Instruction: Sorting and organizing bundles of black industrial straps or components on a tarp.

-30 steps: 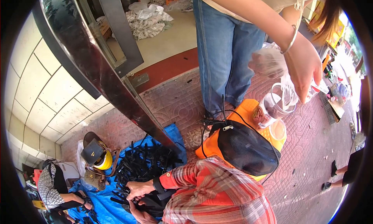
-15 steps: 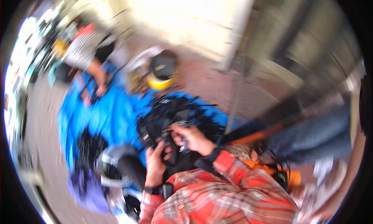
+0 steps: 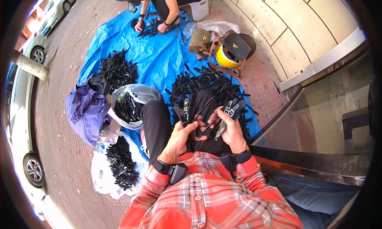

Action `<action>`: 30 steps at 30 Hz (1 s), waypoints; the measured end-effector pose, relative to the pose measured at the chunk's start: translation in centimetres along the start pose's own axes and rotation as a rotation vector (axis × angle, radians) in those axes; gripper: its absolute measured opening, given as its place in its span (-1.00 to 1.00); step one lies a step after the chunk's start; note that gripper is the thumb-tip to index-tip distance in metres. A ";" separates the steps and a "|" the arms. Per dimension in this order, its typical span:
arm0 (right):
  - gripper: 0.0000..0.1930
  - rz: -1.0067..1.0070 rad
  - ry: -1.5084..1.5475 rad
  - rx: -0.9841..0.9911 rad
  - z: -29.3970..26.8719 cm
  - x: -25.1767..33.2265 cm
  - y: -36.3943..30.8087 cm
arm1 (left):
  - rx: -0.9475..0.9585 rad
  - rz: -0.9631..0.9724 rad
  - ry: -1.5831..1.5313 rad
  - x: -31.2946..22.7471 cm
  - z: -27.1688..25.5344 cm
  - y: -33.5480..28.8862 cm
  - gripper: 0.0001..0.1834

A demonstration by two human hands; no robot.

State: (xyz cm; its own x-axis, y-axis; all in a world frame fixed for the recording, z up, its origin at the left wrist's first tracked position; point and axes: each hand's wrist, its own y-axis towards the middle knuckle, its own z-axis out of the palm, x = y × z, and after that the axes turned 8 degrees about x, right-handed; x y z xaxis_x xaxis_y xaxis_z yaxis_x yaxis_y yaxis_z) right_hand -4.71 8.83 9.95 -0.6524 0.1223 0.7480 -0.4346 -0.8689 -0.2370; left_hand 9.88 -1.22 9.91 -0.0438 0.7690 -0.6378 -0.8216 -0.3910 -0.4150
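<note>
Both of my hands are held above my lap, close together. My left hand is closed, with black clips with silvery metal parts sticking up from its fingers. My right hand is closed around a small bundle of similar black clips, some with shiny metal parts. A thin dark strip spans the gap between my fingers; which hand grips it I cannot tell. Just beyond my knees lies a large heap of black clips, partly hidden by my hands and legs.
A blue tarp bears more black heaps. At left are a clear plastic bag of black pieces, a purple bag and a white bag. Across the tarp, another person's hands handle black pieces. A yellow bucket stands near the wall.
My view has swung and steadied, so the other person and the tarp sit higher in it. My hands have moved slightly apart, and a bundle of clips now shows in the right one.
</note>
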 end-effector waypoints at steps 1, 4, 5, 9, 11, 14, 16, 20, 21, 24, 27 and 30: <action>-0.84 -0.008 -0.041 0.011 -0.4 -0.5 0.3 | 0.005 -0.021 0.011 -0.1 -0.3 0.0 -0.71; -0.88 -0.046 -0.218 0.016 0.2 -1.6 0.8 | 0.027 0.014 0.005 0.5 -0.9 -0.3 -0.71; -0.86 -0.026 -0.168 -0.008 0.9 -1.6 0.8 | 0.022 0.026 0.070 0.5 -1.2 -0.3 -0.71; -0.85 -0.112 -0.182 -0.103 1.6 -2.2 0.6 | -0.002 0.040 -0.081 0.3 -1.2 -0.5 -0.72; -0.86 -0.204 -0.418 -0.044 2.2 -1.8 0.1 | 0.000 0.057 -0.033 0.1 -2.0 -0.7 -0.75; -0.62 -0.562 -1.139 0.430 2.0 0.1 0.3 | -0.013 0.050 -0.002 0.2 -1.9 -1.0 -0.80; -0.53 -0.652 -1.425 0.600 2.2 0.1 0.9 | 0.002 0.070 -0.007 0.7 -2.4 -0.9 -0.82; -0.51 -0.588 -1.550 0.599 1.9 -0.4 0.4 | 0.031 0.040 -0.067 1.4 -3.3 -0.8 -0.85; -0.53 -0.570 -1.613 0.552 1.6 -0.5 0.3 | 0.027 0.040 -0.067 1.0 -2.8 -1.1 -0.85; -0.66 -0.414 -1.223 0.075 -0.4 -2.1 -0.1 | -0.013 -0.058 -0.107 -0.3 -1.4 -1.5 -0.82; -0.79 -0.058 -0.549 -0.053 -0.5 -0.7 -0.5 | 0.072 -0.002 0.142 -0.6 -2.1 -1.4 -0.79; -0.82 0.112 -0.261 0.123 0.4 -1.1 -0.1 | 0.153 0.066 0.220 -0.6 -1.8 -1.3 -0.71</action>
State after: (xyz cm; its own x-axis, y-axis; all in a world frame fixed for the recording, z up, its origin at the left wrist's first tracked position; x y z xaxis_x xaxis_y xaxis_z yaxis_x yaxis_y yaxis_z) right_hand -3.67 8.61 9.43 -0.5036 -0.0906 0.8592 -0.2803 -0.9235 -0.2617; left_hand 11.97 -2.09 9.64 0.0104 0.6093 -0.7929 -0.8982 -0.3428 -0.2752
